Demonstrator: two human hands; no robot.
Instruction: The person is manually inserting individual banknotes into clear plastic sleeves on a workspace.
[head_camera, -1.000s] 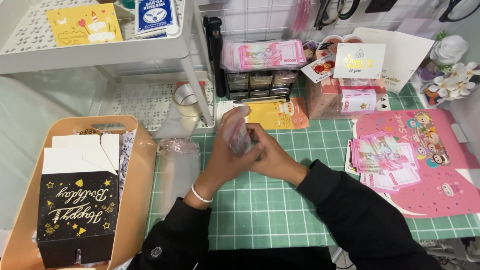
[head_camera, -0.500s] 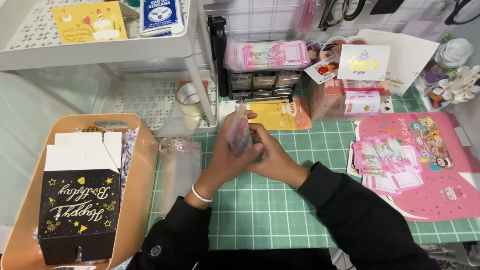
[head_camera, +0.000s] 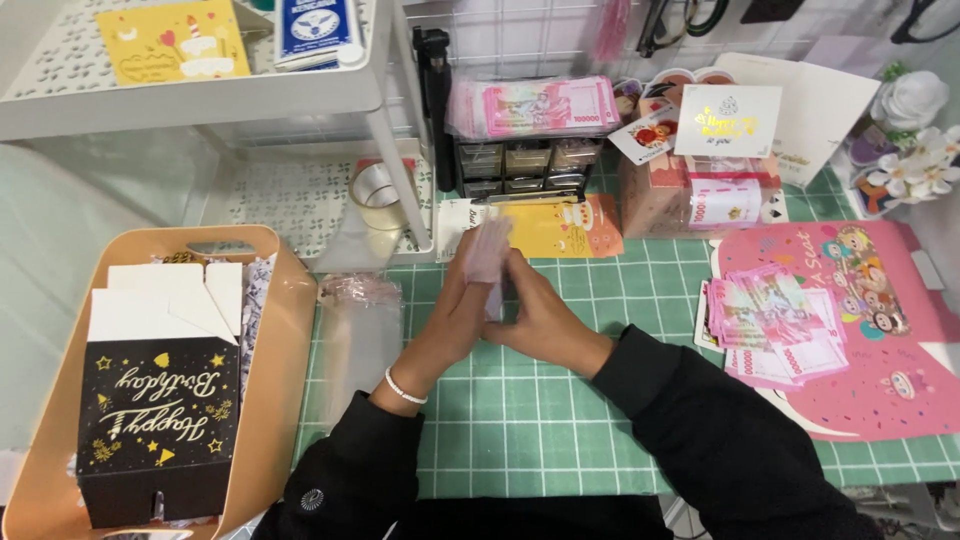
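A small pink, see-through packet (head_camera: 487, 250) is held upright over the green grid mat (head_camera: 560, 440) on the desk, approx. centre. Its lower end is pinched betw. both hands: left hand (head_camera: 455, 315) w/ its grip clenched on the packet's left side, right hand (head_camera: 540, 320) closed on its right, so the top sticks up above the fingers, blurred. A pile of pink notes (head_camera: 775, 325) lies well apart to the right; a tan tray (head_camera: 285, 340) w/ a black gift box (head_camera: 160, 420) sits at left.
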